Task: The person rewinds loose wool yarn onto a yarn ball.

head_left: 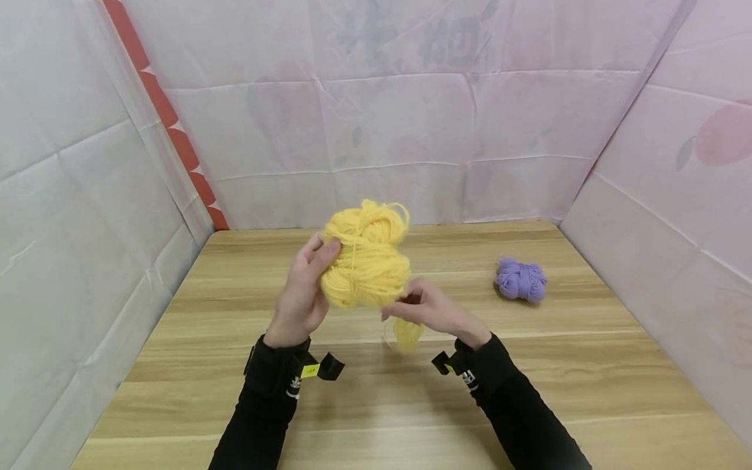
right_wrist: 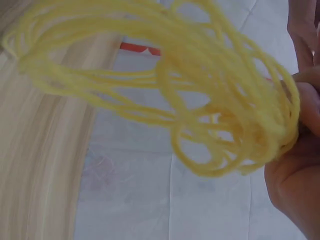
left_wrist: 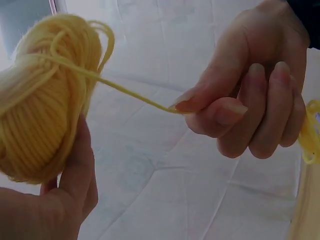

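Observation:
A yellow yarn skein [head_left: 367,261] is held up over the table by my left hand [head_left: 301,294], thumb on its near side and fingers behind. In the left wrist view one strand [left_wrist: 132,94] stretches from the skein to my right hand [left_wrist: 250,95], whose thumb and forefinger pinch it while the other fingers curl in. A loose bundle of yellow yarn loops [right_wrist: 225,100] hangs by the right hand, blurred in the right wrist view. On the head view those loops show just below the right fingers.
A small purple yarn skein [head_left: 521,281] lies on the wooden table [head_left: 235,391] at the right. Pale printed sheets [head_left: 399,124] wall off the back and both sides, with a red strip [head_left: 167,114] at the back left corner.

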`<state>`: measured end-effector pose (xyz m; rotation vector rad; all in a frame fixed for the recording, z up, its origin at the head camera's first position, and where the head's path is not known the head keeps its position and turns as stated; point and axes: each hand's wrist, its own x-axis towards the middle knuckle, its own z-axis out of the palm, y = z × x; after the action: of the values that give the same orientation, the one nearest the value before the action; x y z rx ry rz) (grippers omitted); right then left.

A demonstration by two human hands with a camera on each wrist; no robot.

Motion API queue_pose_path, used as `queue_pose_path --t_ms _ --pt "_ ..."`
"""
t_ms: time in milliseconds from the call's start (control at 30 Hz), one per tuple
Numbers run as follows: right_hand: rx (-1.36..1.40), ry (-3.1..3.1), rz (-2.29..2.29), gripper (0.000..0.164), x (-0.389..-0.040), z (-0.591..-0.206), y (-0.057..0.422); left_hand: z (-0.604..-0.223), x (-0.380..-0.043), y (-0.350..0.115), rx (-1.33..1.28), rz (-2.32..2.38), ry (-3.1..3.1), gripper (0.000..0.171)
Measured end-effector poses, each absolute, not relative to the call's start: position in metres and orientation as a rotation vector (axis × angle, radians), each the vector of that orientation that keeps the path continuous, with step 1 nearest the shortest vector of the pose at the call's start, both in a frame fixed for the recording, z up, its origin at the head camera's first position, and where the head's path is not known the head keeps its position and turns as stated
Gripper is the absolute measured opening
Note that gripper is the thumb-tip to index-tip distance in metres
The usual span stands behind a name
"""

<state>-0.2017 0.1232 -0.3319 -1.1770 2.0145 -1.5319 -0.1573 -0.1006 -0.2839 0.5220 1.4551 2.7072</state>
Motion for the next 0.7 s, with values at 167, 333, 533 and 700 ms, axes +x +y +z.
queue_pose_path --t_ms 167,333,533,700 --pt "-0.952 2.025 -1.625 0.02 -0.207 -0.33 0.14 -0.285 -0.159 -0.099 0.635 2.482 1.461 0.032" --pt "-0.768 2.033 -1.704 0.008 -0.209 -0.325 0.148 -0.288 -0.161 -0.097 0.685 2.268 1.564 0.048" --pt "-0.76 1.973 -1.774 0.014 -0.216 -0.325 0.154 -0.289 -0.16 -0.093 0.676 2.04 1.811 0.038" --pt "-0.706 1.938 -1.801 0.029 -0.219 -0.323 0.155 -0.292 -0.163 -0.093 0.612 1.831 2.102 0.03"
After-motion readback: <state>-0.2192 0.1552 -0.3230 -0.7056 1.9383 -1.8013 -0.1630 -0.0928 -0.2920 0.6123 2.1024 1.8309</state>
